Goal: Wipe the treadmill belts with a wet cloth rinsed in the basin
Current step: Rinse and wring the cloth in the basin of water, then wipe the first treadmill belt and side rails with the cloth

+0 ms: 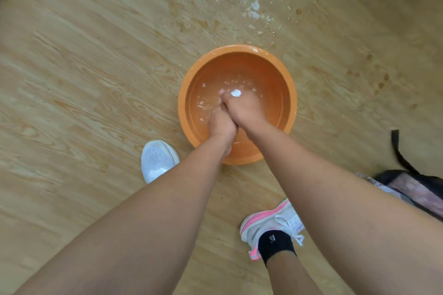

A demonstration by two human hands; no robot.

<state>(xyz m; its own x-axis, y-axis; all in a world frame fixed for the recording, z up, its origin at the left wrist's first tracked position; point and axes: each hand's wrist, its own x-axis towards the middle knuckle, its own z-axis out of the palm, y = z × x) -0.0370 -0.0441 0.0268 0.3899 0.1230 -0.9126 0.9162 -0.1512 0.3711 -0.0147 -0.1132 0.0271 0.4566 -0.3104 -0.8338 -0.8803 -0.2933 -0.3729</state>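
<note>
Though half-hidden, cloth axis prob. fwd.

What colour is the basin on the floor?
Orange, inside and out. The basin shows best in the head view.

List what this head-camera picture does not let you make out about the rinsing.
The cloth: head view, mostly hidden inside the right hand; only a white tip shows.
The left hand: its hold on the cloth is hidden by the right hand.
The treadmill belts: out of frame.
The dark bag: cut by the right edge.
</note>
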